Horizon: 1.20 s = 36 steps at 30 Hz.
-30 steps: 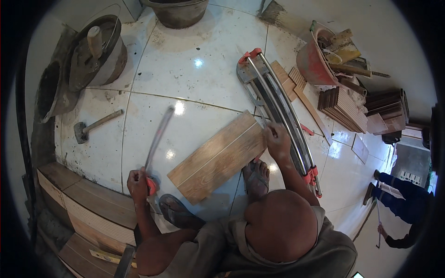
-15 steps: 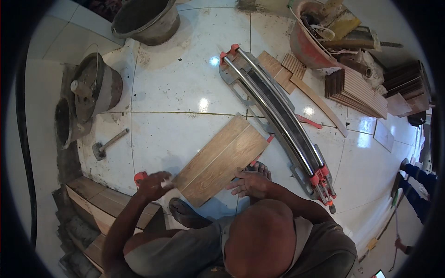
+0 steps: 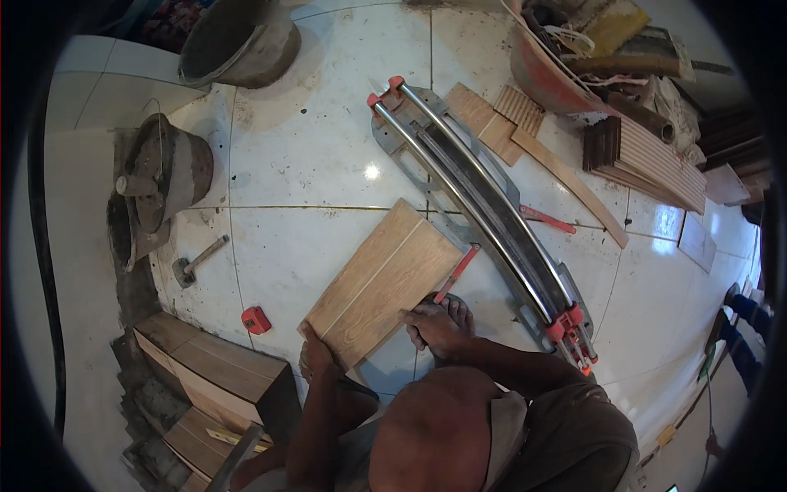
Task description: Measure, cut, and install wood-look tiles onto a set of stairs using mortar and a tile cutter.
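A person's left hand (image 3: 316, 354) grips the near corner of a wood-look plank tile (image 3: 384, 283) lying flat on the white floor at centre frame, fingers closed on its edge. The right hand (image 3: 432, 326) is clenched around a red pencil (image 3: 456, 273) angled along the tile's right edge. Just right of the tile, a manual tile cutter (image 3: 484, 217) runs diagonally. A small red tape measure (image 3: 256, 320) sits left of the tile; a hammer (image 3: 195, 262) lies farther left.
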Each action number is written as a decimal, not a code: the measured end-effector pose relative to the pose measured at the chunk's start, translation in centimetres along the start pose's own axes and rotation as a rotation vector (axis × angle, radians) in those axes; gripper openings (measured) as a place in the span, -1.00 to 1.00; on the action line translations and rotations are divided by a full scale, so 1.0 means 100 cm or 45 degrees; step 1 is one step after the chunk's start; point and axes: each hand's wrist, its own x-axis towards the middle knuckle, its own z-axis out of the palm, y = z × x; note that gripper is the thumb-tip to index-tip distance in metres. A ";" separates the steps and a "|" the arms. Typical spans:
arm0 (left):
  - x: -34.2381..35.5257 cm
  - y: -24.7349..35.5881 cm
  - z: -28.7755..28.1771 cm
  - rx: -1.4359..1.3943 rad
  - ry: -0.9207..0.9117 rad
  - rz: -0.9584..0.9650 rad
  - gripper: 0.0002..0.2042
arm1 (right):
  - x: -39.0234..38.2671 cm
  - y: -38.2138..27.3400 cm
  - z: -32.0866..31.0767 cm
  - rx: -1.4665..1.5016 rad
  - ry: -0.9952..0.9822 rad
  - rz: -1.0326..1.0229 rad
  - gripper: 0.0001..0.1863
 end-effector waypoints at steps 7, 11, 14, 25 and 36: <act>0.004 0.034 0.022 -0.068 0.137 0.194 -0.18 | 0.004 -0.022 -0.010 0.237 0.004 -0.015 -0.57; 0.019 0.054 0.050 -0.217 0.104 0.371 -0.29 | 0.007 -0.044 -0.024 0.314 0.087 0.032 -0.63; 0.021 0.075 0.080 -0.363 0.006 0.403 -0.32 | 0.010 -0.059 -0.037 0.486 0.080 -0.071 -0.64; 0.031 0.111 0.121 -0.500 -0.078 0.293 -0.37 | -0.072 -0.111 -0.099 -0.123 0.437 -0.798 -0.61; 0.041 0.109 0.115 -0.731 -0.284 0.367 -0.45 | -0.016 -0.175 -0.207 -1.395 0.864 -1.062 -0.65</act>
